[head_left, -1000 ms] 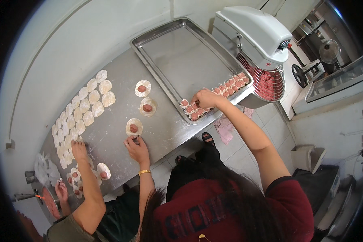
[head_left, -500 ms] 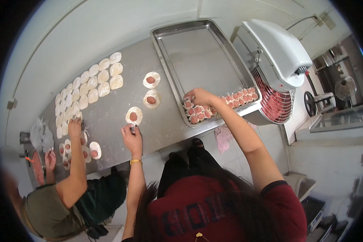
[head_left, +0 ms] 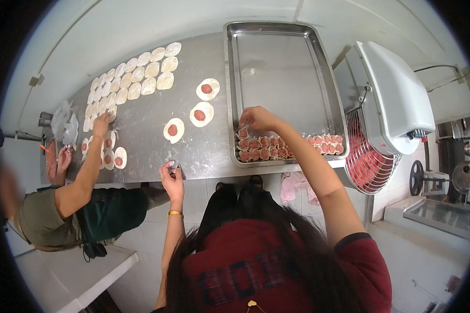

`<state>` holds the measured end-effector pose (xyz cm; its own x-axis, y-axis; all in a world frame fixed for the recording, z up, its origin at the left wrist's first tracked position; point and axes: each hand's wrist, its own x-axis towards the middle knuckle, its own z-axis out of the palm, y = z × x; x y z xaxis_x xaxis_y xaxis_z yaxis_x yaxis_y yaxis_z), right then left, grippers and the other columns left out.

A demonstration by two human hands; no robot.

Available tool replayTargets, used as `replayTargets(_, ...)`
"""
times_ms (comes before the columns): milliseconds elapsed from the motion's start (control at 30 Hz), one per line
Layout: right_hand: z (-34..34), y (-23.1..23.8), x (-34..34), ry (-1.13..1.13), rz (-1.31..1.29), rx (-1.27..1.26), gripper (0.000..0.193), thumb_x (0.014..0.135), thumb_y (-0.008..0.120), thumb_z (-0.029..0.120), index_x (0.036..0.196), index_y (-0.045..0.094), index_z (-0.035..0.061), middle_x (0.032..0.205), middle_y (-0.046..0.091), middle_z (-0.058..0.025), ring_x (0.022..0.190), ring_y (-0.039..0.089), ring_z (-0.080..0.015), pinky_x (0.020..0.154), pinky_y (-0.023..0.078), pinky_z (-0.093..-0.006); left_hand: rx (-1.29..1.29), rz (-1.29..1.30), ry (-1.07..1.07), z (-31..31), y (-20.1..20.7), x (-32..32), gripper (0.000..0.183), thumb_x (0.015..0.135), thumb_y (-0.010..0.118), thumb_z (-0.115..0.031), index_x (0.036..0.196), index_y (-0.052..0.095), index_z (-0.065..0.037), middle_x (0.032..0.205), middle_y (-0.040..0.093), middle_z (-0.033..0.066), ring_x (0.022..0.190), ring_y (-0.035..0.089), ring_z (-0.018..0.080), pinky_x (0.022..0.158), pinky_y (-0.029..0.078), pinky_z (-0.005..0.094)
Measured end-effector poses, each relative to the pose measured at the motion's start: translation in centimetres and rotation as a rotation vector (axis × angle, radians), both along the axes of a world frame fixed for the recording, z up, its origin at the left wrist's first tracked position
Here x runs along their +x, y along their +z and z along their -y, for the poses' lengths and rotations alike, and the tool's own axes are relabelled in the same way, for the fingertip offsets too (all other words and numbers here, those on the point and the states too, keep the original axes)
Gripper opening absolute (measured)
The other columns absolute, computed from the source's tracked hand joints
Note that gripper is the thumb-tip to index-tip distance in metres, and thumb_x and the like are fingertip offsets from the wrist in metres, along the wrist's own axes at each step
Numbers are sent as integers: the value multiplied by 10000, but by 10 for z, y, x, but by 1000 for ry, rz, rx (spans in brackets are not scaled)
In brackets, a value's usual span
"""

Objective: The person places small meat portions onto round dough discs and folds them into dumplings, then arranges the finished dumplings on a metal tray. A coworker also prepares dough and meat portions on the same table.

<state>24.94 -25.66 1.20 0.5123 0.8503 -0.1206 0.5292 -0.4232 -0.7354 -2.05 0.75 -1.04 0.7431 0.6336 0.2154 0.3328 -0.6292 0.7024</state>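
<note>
My right hand (head_left: 259,119) reaches over the large metal tray (head_left: 233,94), its fingertips pinched together at the upper edge of an open-topped dumpling (head_left: 243,134) by the tray's left wall. Beside that dumpling, several more dumplings (head_left: 265,147) with pink filling stand packed along the near side. My left hand (head_left: 172,180) hovers at the table's near edge, fingers apart; a small dark spot shows at its thumb tip and I cannot make it out. The nearest wrapper with meat filling (head_left: 174,130) lies flat beyond it. Two more filled wrappers (head_left: 201,114) lie farther back.
Rows of plain wrappers (head_left: 134,91) cover the table's far left. A co-worker's hand (head_left: 103,122) touches them, above several filled wrappers (head_left: 120,157). Their other hand (head_left: 64,157) is by a bowl of meat (head_left: 51,161). A white mixer (head_left: 397,94) with a wire guard stands right.
The view has turned, shifting table and tray. My left hand now sits farther from the nearest filled wrapper, its fingers more apart. My right hand stays at the dumpling by the tray's left wall.
</note>
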Motion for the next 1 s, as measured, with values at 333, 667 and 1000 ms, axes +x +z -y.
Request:
replayTargets(333, 5, -4, -4, 135, -109, 83, 291, 652, 652, 21, 934, 675, 90, 944, 640, -101, 851, 617, -245, 746, 497, -337, 18, 11, 14, 20, -2, -21, 236, 797, 612, -37, 1027, 563, -14, 941, 520, 79, 706, 500, 145, 612, 429, 272)
replayTargets(667, -2, -3, 13, -35, -82, 221, 244, 734, 698, 125, 963, 651, 55, 997, 621, -91, 869, 607, -237, 749, 500, -331, -158, -68, 61, 18, 3, -22, 273, 785, 609, -59, 1054, 575, -28, 965, 541, 71, 761, 521, 158, 722, 445, 283)
replayTargets(1000, 24, 33, -32, 29, 22, -190, 365, 663, 542, -12, 1003, 662, 51, 907, 661, -155, 866, 628, -315, 769, 488, -378, -58, -85, 32, 12, 4, -16, 245, 780, 623, -83, 1020, 593, -38, 774, 497, 57, 671, 477, 160, 633, 415, 297)
